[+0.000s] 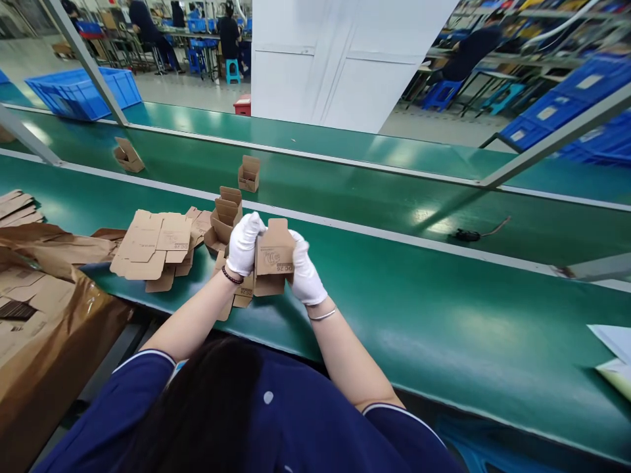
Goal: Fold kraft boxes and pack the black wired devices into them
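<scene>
A brown cardboard box (276,255), partly folded, with printing on its face and a flap standing up, is held between my two gloved hands above the green bench. My left hand (244,244), in a white glove, grips its left side with the fingers closed. On its right edge my right hand (306,270), also white-gloved, is closed around the cardboard. Flat cardboard blanks (245,292) lie partly hidden under the box and my left hand. Just beyond that hand stand open folded boxes (225,217). To the left is a stack of flat box blanks (148,243).
A brown paper sack (73,328) holding cardboard blanks stands at left. Small open boxes (249,174) and a dark object with a wire (467,234) sit on the green strip behind the rail. A blue crate (83,92) is at far left; papers (614,348) lie right.
</scene>
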The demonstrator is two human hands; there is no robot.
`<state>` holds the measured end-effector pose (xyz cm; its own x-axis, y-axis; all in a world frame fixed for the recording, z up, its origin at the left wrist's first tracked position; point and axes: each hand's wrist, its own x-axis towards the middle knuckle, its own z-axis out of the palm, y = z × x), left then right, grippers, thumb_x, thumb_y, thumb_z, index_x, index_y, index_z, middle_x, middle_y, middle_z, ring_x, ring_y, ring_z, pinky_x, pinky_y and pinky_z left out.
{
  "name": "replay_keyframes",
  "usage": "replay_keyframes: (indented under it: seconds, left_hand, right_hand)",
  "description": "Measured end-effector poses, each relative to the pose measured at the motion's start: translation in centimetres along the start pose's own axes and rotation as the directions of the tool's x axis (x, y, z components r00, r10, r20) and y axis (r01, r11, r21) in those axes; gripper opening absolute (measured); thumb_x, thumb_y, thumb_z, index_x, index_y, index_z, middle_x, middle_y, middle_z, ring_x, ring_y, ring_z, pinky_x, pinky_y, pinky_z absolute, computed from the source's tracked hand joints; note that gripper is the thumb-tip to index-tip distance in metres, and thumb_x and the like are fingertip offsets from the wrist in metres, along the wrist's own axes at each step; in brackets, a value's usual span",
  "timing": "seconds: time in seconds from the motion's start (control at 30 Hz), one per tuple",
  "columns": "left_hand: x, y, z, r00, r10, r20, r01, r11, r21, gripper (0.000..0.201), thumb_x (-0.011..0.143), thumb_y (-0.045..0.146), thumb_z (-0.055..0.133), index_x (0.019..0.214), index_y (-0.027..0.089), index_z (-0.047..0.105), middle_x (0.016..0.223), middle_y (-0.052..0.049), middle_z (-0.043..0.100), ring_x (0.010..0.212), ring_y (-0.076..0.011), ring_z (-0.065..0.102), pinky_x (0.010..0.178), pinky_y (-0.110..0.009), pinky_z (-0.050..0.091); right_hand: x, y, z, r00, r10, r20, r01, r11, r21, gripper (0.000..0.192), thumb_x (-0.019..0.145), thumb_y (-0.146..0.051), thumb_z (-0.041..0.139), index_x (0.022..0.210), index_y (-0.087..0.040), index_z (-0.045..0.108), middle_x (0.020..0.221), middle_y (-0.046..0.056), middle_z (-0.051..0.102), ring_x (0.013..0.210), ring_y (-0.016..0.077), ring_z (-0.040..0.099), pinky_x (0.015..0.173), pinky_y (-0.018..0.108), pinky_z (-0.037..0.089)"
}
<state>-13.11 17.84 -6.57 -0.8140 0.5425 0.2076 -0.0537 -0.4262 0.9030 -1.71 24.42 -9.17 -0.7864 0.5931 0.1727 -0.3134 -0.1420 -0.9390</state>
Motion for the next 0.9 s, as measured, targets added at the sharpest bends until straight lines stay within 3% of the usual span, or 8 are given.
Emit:
replay_keyframes:
  seconds: [0.07, 0.17, 0.27, 0.37, 0.5, 0.67, 0.8, 0.9]
  left_hand:
    - [0.3, 0.3, 0.2, 0.999, 0.035, 0.03, -0.035, 0.999, 0.026, 0.047, 0.078, 0.064, 0.071, 0.079, 0.02, 0.054, 0.07, 0.004, 0.054, 0.063, -0.0099, 0.053, 0.067, -0.024, 0.048]
    - [-0.3, -0.1, 0.8, 0.997, 0.051, 0.066, -0.059, 0.991, 0.123, 0.048, 0.079, 0.065, 0.07, 0.089, 0.02, 0.059, 0.085, 0.0, 0.064, 0.081, -0.0137, 0.062, 0.082, -0.027, 0.051]
    - [-1.9, -1.1, 1.3, 0.992, 0.004, 0.129, -0.038, 0.965, 0.26, 0.052, 0.087, 0.07, 0.055, 0.09, 0.018, 0.063, 0.091, -0.005, 0.068, 0.09, -0.0187, 0.065, 0.086, -0.032, 0.052]
    - [-3.2, -2.0, 1.7, 0.996, 0.051, 0.071, -0.073, 0.934, 0.349, 0.048, 0.092, 0.064, 0.052, 0.088, 0.017, 0.065, 0.095, -0.007, 0.071, 0.094, -0.0206, 0.067, 0.089, -0.034, 0.053]
    - [-3.7, -2.4, 1.8, 0.973, 0.232, 0.017, -0.215, 0.869, 0.445, 0.032, 0.092, 0.049, 0.059, 0.092, 0.018, 0.067, 0.11, -0.01, 0.072, 0.105, -0.0218, 0.067, 0.097, -0.036, 0.052]
    - [-3.6, -2.8, 1.3, 0.901, 0.405, 0.157, -0.428, 0.771, 0.471, 0.04, 0.1, 0.046, 0.044, 0.086, 0.019, 0.071, 0.114, -0.01, 0.071, 0.109, -0.0224, 0.067, 0.099, -0.039, 0.053]
    - [-3.4, -3.0, 1.1, 0.889, 0.419, 0.184, -0.454, 0.762, 0.462, 0.053, 0.103, 0.048, 0.032, 0.076, 0.019, 0.066, 0.104, -0.01, 0.073, 0.101, -0.0212, 0.069, 0.093, -0.038, 0.056]
    - [-3.1, -3.2, 0.7, 0.87, 0.399, 0.288, -0.491, 0.746, 0.45, 0.039, 0.097, 0.054, 0.05, 0.097, 0.018, 0.066, 0.119, -0.012, 0.068, 0.106, -0.0229, 0.068, 0.096, -0.04, 0.055]
  right_hand:
    - [-0.2, 0.2, -0.1, 1.0, -0.009, -0.025, 0.007, 0.995, -0.097, 0.052, 0.09, -0.067, 0.053, 0.123, -0.026, 0.052, 0.127, 0.007, 0.063, 0.112, 0.0222, 0.063, 0.099, 0.042, 0.053]
    - [0.1, 0.6, -0.7, 0.965, -0.176, -0.194, 0.106, 0.94, -0.323, 0.051, 0.086, -0.066, 0.061, 0.115, -0.025, 0.055, 0.121, 0.009, 0.064, 0.11, 0.0237, 0.063, 0.1, 0.044, 0.052]
    - [0.6, 1.0, -1.4, 0.924, -0.344, -0.166, 0.235, 0.854, -0.464, 0.046, 0.087, -0.066, 0.058, 0.106, -0.024, 0.059, 0.119, 0.01, 0.064, 0.112, 0.0249, 0.062, 0.103, 0.046, 0.049]
    - [0.6, 1.1, -1.4, 0.916, -0.377, -0.139, 0.267, 0.828, -0.493, 0.038, 0.096, -0.059, 0.047, 0.098, -0.023, 0.06, 0.107, 0.01, 0.067, 0.103, 0.0231, 0.065, 0.097, 0.044, 0.052]
    - [0.3, 0.8, -0.9, 0.819, -0.533, -0.212, 0.344, 0.752, -0.563, 0.026, 0.099, -0.044, 0.047, 0.107, -0.022, 0.06, 0.113, 0.01, 0.068, 0.107, 0.0221, 0.065, 0.099, 0.044, 0.052]
    - [0.2, 0.7, -1.1, 0.805, -0.58, -0.124, 0.376, 0.66, -0.65, 0.029, 0.1, -0.034, 0.042, 0.093, -0.022, 0.067, 0.111, 0.009, 0.071, 0.106, 0.0213, 0.067, 0.095, 0.04, 0.054]
    - [0.1, 1.0, -1.3, 0.794, -0.592, -0.142, 0.361, 0.645, -0.674, 0.036, 0.099, -0.037, 0.041, 0.078, -0.022, 0.065, 0.102, 0.007, 0.072, 0.096, 0.0208, 0.069, 0.087, 0.039, 0.056]
    - [0.3, 1.1, -1.7, 0.785, -0.597, -0.164, 0.39, 0.682, -0.618, 0.033, 0.099, -0.04, 0.042, 0.085, -0.022, 0.066, 0.111, 0.007, 0.07, 0.103, 0.0203, 0.068, 0.093, 0.039, 0.055]
